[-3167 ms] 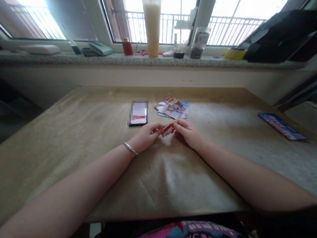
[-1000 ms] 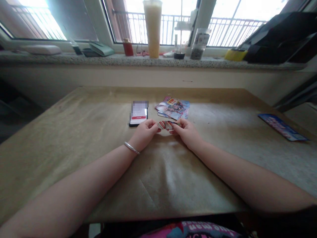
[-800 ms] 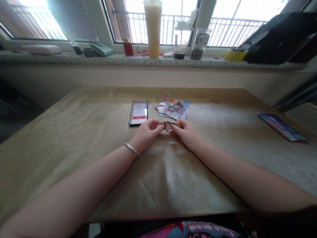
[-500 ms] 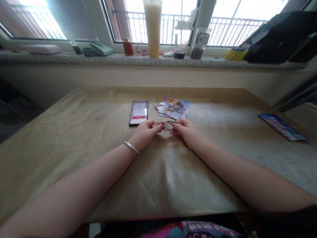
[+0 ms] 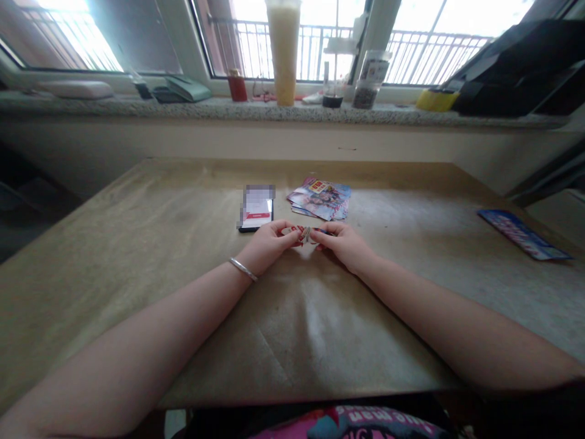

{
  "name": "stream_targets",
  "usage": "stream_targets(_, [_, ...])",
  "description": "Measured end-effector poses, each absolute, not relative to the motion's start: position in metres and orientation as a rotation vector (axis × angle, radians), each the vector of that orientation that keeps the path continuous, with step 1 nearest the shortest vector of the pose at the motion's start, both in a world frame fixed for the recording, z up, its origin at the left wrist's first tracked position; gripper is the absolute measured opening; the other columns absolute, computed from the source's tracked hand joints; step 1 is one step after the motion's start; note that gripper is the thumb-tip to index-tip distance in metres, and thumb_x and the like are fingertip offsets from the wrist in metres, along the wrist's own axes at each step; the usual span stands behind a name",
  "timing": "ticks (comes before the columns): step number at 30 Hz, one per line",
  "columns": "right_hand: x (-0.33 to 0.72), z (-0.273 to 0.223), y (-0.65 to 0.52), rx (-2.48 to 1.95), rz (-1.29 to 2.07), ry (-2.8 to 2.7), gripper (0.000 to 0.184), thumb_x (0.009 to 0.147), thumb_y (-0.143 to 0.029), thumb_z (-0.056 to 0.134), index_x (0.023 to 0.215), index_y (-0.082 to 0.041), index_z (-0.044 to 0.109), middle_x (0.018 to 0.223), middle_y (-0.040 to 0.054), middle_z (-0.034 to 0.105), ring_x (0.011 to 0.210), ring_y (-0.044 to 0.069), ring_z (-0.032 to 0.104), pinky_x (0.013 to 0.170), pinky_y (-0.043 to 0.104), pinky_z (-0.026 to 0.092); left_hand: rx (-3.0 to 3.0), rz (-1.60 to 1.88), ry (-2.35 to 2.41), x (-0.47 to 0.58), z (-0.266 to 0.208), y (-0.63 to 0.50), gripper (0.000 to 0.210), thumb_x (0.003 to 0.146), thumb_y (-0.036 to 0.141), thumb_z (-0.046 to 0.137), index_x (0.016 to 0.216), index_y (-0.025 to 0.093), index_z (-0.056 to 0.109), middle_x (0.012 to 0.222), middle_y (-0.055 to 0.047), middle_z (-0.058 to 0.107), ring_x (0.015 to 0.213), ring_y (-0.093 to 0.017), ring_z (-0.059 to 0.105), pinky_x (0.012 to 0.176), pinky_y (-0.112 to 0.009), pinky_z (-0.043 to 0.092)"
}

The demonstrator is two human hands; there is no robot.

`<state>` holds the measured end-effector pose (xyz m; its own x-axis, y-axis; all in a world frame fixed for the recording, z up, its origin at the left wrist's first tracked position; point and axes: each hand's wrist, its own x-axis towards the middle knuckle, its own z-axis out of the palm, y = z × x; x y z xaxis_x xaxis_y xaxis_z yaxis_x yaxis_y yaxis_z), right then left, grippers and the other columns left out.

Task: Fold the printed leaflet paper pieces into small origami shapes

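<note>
R hand (image 5: 343, 244) nearer L hand (image 5: 269, 242) vs 0.5s ago; both hands pinching crumpled red-white pc (image 5: 306, 235).

We pinch with our bare left hand (image 5: 270, 239) and our bare right hand (image 5: 345, 242), drawn close together.
Our bare left forearm (image 5: 164, 332) slants in from the lower left corner and our bare right forearm (image 5: 439, 311) from the lower right, the two converging in a wide inverted V. Our left wrist (image 5: 251, 258) and right wrist (image 5: 368, 267) carry on almost straight from the forearms. On each hand we press the thumb down against bent fingers (image 5: 280, 226), its tip turned inward toward the other hand, with a narrow gap between the two. The undersides of our fingers are mostly hidden.
</note>
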<state>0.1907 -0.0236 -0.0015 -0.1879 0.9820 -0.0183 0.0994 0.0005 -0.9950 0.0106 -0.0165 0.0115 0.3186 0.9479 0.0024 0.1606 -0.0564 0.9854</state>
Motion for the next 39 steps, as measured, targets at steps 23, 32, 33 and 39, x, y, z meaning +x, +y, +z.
stream_targets(23, [0.1902, 0.0038, -0.0231, -1.111, 1.586, -1.375, 0.037, 0.06, -0.048, 0.077, 0.07, -0.016, 0.061, 0.066, -0.002, 0.062, 0.06, 0.008, 0.055, 0.056, 0.02, 0.042, 1.503, 0.79, 0.996, 0.0082, 0.0116, -0.014, 0.04, 0.069, 0.053, 0.068, 0.072, 0.014, 0.059, 0.064, 0.001, 0.057, 0.058, -0.009, 0.047, 0.056, -0.021, 0.035])
stream_targets(32, [0.1948, 0.0058, -0.0223, -0.967, 1.724, -1.159, 0.032, 0.058, -0.039, 0.081, 0.068, -0.017, 0.06, 0.069, -0.0011, 0.064, 0.064, 0.009, 0.058, 0.053, 0.018, 0.045, 1.273, 0.87, 0.889, 0.0087, 0.01, -0.0121, 0.038, 0.065, 0.046, 0.074, 0.07, 0.015, 0.052, 0.065, 0.002, 0.056, 0.059, -0.008, 0.049, 0.059, -0.021, 0.037])
stream_targets(33, [0.1948, 0.0055, -0.0219, -0.971, 1.727, -1.151, 0.031, 0.058, -0.038, 0.081, 0.068, -0.016, 0.06, 0.069, -0.001, 0.064, 0.064, 0.009, 0.058, 0.053, 0.018, 0.045, 1.282, 0.872, 0.891, 0.0085, 0.0096, -0.012, 0.038, 0.065, 0.046, 0.074, 0.07, 0.015, 0.052, 0.066, 0.002, 0.057, 0.059, -0.008, 0.049, 0.059, -0.021, 0.037])
stream_targets(39, [0.1948, 0.0056, -0.0194, -0.993, 1.743, -1.073, 0.032, 0.055, -0.036, 0.083, 0.068, -0.014, 0.063, 0.069, -0.0008, 0.064, 0.058, 0.006, 0.055, 0.05, 0.016, 0.045, 1.346, 0.891, 0.93, 0.008, 0.008, -0.0117, 0.036, 0.07, 0.047, 0.07, 0.069, 0.014, 0.055, 0.071, 0.0, 0.061, 0.057, -0.008, 0.049, 0.057, -0.021, 0.036])
